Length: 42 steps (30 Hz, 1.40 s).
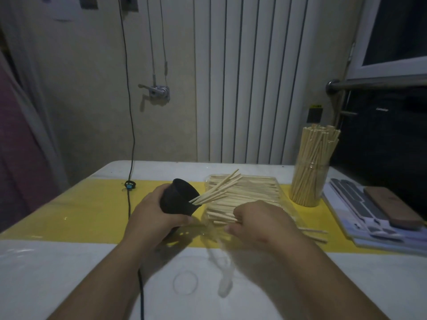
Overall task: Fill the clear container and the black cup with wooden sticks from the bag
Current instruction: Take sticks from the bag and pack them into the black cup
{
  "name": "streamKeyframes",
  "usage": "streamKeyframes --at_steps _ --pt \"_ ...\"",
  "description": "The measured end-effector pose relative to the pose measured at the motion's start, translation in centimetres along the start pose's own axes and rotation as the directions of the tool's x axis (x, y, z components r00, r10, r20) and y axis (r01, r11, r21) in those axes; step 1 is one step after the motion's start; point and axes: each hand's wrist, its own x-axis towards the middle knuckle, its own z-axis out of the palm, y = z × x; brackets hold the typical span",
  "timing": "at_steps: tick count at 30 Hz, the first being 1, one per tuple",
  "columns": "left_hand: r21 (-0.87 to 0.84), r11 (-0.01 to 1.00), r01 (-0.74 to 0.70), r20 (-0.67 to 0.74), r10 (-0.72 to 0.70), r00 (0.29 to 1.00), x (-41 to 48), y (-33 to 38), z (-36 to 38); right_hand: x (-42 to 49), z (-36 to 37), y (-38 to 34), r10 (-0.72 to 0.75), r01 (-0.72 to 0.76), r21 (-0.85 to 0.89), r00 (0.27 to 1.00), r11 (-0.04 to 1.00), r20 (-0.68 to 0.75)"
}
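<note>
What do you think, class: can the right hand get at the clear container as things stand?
Probably yes: the clear container stands to the right of the bag, nothing between it and the right hand, though that hand grips sticks.

You will find no writing here that you can read. A yellow-and-black sticker [315, 106] sits on the wall [92, 112] at your right, above a dark plate, but its marks are too small to make out. A faint pale mark [381, 109] shows on the black fabric [392, 144] under the rail; it is blurred past reading.
</note>
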Motion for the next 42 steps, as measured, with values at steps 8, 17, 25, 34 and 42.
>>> streamKeyframes --at_steps 8,17,25,34,42 --pt "0.006 1.000 -0.003 -0.009 0.003 1.000 0.1 -0.1 0.1 -0.5 -1.3 -0.2 -0.162 0.131 -0.098 0.872 0.987 -0.462" --pt "0.024 1.000 0.005 -0.004 -0.005 1.000 0.0 0.1 0.0 0.5 0.0 0.8 -0.174 0.367 -0.034 0.357 0.930 -0.918" --pt "0.029 1.000 0.013 -0.006 -0.013 1.000 -0.1 0.2 0.0 0.2 0.3 0.8 -0.054 0.452 0.137 0.385 0.882 -0.921" --pt "0.064 0.998 -0.001 -0.005 0.001 1.000 0.0 -0.1 0.2 -0.9 -1.1 -1.1 0.342 0.602 0.645 0.549 0.470 -0.763" --pt "0.077 0.997 -0.010 0.006 0.010 1.000 0.0 -0.2 0.1 -0.4 -0.5 -1.9 0.377 0.376 0.905 0.823 0.198 -0.424"
